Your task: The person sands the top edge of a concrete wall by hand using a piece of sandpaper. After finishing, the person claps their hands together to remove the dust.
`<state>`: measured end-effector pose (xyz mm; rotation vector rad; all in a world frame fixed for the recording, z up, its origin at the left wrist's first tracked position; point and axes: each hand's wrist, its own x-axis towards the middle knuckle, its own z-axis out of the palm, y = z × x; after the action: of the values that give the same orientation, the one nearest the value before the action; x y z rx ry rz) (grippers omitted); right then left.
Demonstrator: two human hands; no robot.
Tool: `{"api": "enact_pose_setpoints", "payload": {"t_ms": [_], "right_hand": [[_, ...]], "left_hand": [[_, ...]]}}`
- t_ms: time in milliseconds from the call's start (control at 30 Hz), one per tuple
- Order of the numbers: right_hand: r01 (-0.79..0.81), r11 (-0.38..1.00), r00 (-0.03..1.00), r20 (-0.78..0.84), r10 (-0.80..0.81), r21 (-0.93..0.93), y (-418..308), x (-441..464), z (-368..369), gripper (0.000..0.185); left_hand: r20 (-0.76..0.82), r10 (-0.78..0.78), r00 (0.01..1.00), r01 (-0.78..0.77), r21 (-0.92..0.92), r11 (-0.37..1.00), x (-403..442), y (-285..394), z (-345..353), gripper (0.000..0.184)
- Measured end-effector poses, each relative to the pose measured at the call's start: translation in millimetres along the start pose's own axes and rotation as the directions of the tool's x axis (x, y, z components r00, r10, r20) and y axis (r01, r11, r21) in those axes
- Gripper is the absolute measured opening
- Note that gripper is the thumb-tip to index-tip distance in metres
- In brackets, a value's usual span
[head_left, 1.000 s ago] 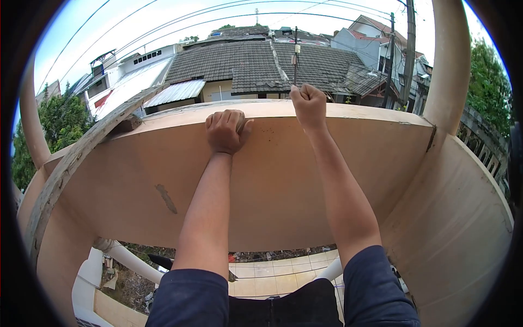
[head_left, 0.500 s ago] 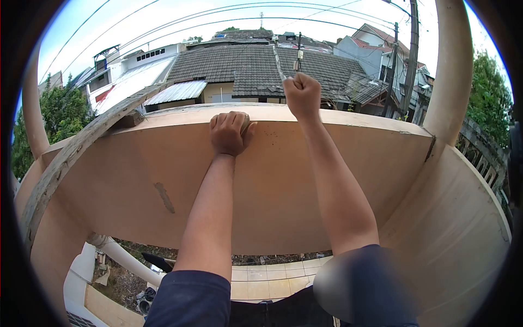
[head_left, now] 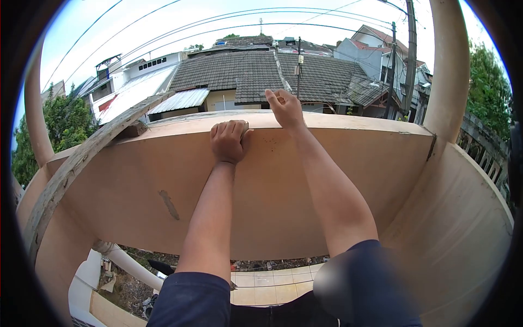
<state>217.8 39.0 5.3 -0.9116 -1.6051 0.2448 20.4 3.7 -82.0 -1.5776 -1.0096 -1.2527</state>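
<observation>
My left hand [head_left: 227,140] rests closed over the front edge of the peach-coloured wall [head_left: 305,180]. A bit of something greyish shows between its fingers and thumb, mostly covered by the hand. Just above the wall's top, to the right, my right hand [head_left: 286,109] is raised with its fingers curled in. What those fingers hold, if anything, I cannot make out. The two hands are apart from each other.
A long weathered plank [head_left: 81,150] leans over the wall's left end, beside a brownish block [head_left: 132,129]. Round columns [head_left: 449,71] stand at both sides. Below lies a tiled ledge [head_left: 267,279]; tiled roofs [head_left: 218,71] and overhead cables are beyond.
My right hand has come down and to the left, closer to the wall's top and my left hand. My left hand stays at the wall's edge. The view has tilted slightly upward.
</observation>
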Motion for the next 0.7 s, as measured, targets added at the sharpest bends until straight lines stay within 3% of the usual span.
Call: {"api": "enact_pose_setpoints", "payload": {"t_ms": [67, 100, 167, 233, 267, 300, 367, 433, 467, 533, 567, 633, 700], "right_hand": [[0.138, 0.953, 0.99, -0.054, -0.128, 0.271, -5, -6, 0, 0.06], [0.068, 0.977, 0.981, 0.165, -0.102, 0.2, -3, -4, -10, 0.087], [0.026, 0.988, 0.987, 0.153, -0.05, 0.151, 3, -9, -12, 0.097], [-0.016, 0.994, 0.99, 0.139, 0.001, 0.105, 9, -9, -14, 0.108], [-0.08, 0.968, 0.989, 0.144, 0.047, 0.237, 11, -5, -17, 0.115], [-0.139, 0.922, 0.984, 0.156, 0.087, 0.363, 11, 0, -19, 0.122], [-0.146, 0.922, 0.981, 0.171, 0.088, 0.359, 14, 5, -15, 0.123], [-0.163, 0.92, 0.977, 0.189, 0.099, 0.357, 19, 9, -9, 0.125], [-0.169, 0.92, 0.975, 0.195, 0.104, 0.354, 19, 10, -9, 0.126], [-0.179, 0.921, 0.974, 0.193, 0.117, 0.346, 21, 11, -17, 0.126], [-0.146, 0.928, 0.983, 0.156, 0.097, 0.342, 18, 10, -27, 0.127], [-0.117, 0.937, 0.991, 0.102, 0.088, 0.329, 18, 6, -52, 0.127], [-0.038, 0.963, 0.997, -0.054, 0.054, 0.266, 34, 1, -110, 0.128]], "left_hand": [[-0.004, 0.006, 1.0, -0.006, -0.007, 1.0, -1, -1, 1, 0.029], [-0.009, 0.018, 1.0, -0.018, 0.005, 1.0, -1, -1, 1, 0.029], [-0.012, 0.037, 0.999, -0.036, 0.019, 0.999, 1, -1, 0, 0.03], [0.1, 0.0, 0.995, -0.008, 0.087, 0.996, 4, 0, -2, 0.03], [0.101, -0.002, 0.995, -0.007, 0.087, 0.996, 7, 3, -4, 0.03], [0.192, -0.098, 0.976, 0.081, 0.095, 0.992, 12, 6, -4, 0.031], [0.28, -0.196, 0.94, 0.169, 0.115, 0.979, 26, 12, -6, 0.032], [0.417, -0.299, 0.858, 0.329, 0.0, 0.944, 44, 23, -3, 0.039], [0.416, -0.298, 0.859, 0.329, -0.003, 0.944, 50, 29, 3, 0.039], [0.15, -0.134, 0.979, 0.142, -0.041, 0.989, 60, 47, 17, 0.044], [0.234, -0.179, 0.956, 0.21, -0.112, 0.971, 67, 58, 23, 0.048], [0.249, -0.216, 0.944, 0.263, -0.174, 0.949, 80, 84, 30, 0.047], [0.335, -0.295, 0.895, 0.394, -0.282, 0.875, 94, 129, 39, 0.047]]}}
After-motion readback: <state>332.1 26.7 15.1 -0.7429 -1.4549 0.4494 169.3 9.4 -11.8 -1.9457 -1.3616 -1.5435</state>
